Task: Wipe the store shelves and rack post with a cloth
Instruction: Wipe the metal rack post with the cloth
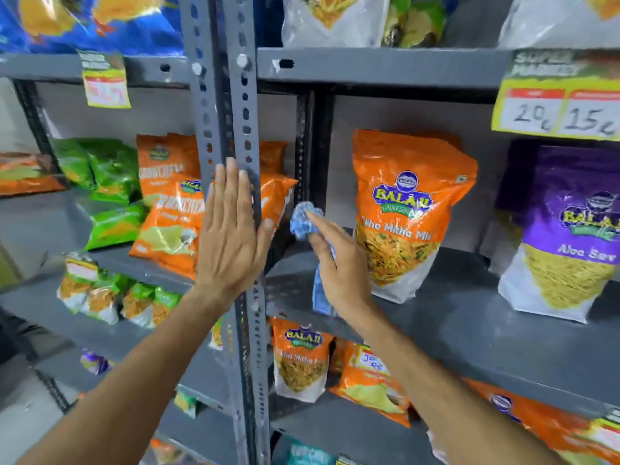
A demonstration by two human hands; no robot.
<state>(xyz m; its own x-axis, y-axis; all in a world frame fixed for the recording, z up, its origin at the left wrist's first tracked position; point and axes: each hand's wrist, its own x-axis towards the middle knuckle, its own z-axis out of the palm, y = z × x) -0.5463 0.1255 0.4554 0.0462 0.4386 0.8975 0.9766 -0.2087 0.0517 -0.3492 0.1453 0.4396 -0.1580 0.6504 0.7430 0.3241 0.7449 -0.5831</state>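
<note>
Bracing my left hand (231, 229) flat, fingers spread, against the grey rack post (231, 122), I hold nothing in it. My right hand (339, 263) is clamped on the blue checked cloth (303, 219), bunched at the back left corner of the middle shelf (469, 323), just beside the orange snack bag (406, 209). I judge the wiping to be mid-way at best: this corner is in hand, while the post, the upper shelf (385, 67) and the lower rows look untouched, though I cannot tell clean from dusty.
</note>
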